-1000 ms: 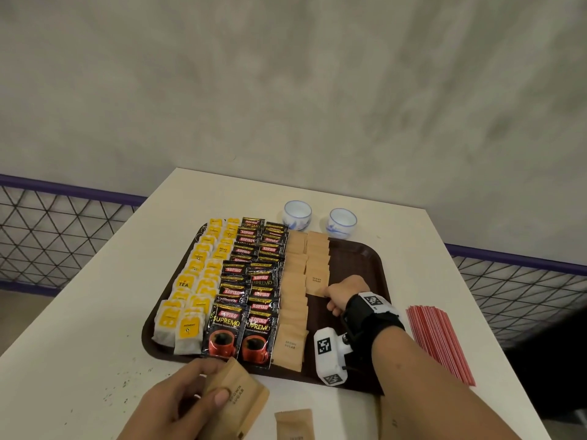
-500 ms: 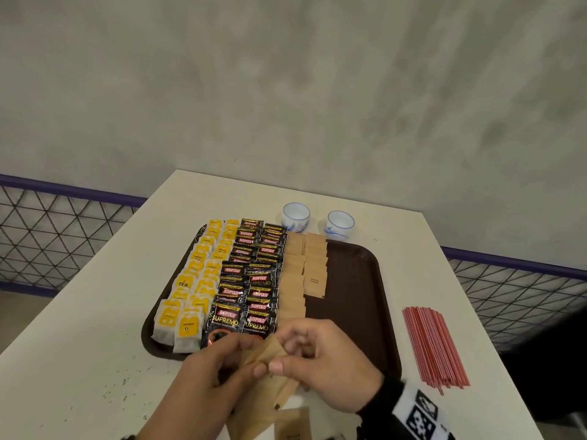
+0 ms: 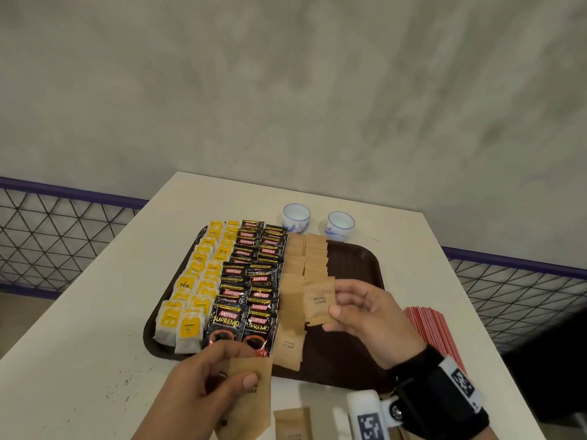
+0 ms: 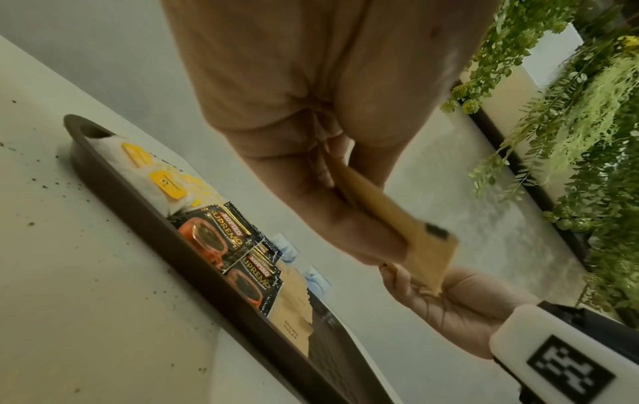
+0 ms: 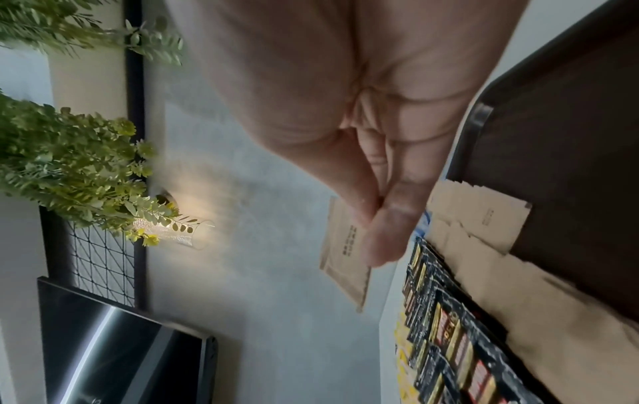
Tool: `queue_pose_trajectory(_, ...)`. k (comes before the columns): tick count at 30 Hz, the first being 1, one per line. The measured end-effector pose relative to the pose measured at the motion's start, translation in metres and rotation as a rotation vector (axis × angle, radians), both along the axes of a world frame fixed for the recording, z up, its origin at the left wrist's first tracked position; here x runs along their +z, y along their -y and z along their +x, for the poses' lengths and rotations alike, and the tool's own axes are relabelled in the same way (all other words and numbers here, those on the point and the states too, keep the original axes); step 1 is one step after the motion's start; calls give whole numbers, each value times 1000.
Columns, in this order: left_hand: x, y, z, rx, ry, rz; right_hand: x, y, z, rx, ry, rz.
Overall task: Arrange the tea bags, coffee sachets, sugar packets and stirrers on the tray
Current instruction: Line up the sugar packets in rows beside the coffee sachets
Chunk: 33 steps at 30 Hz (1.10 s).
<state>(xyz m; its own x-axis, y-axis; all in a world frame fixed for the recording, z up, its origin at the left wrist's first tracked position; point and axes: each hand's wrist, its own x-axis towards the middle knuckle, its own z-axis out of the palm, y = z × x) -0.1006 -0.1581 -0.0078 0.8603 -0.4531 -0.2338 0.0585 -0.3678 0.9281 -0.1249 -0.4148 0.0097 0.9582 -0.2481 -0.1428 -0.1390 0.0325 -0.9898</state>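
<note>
Right hand pinches one sugar packet over the unfinished row just ahead, probably next in line, while left hand grips spare packets as stock.

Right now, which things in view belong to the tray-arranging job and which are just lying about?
Part of the job:
tray
tea bags
Kopiko coffee sachets
brown sugar packets, one pinched in the right hand, some held in the left hand
red stirrers, beside the tray

Just lying about:
two small cups
</note>
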Motion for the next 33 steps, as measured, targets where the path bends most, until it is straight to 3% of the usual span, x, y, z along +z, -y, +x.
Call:
queue_pose_trajectory(9,-8,0,2,8,26,32,14,3,5,-78,41,-36)
queue_pose_trajectory(13,-11,-2,2,-2,30,45,-2,16,19,-204,-145,-143)
queue_pose_trajectory(19,-7,-7,1,-15,-33,81,-58,35,53,-405,-469,-140)
queue_pose_trajectory(25,-11,-11,2,3,-36,82,-67,24,77,-473,-536,-8)
queue_pose_trajectory(33,-12,-12,1,-5,-38,102,-71,13,87,-532,-544,-209)
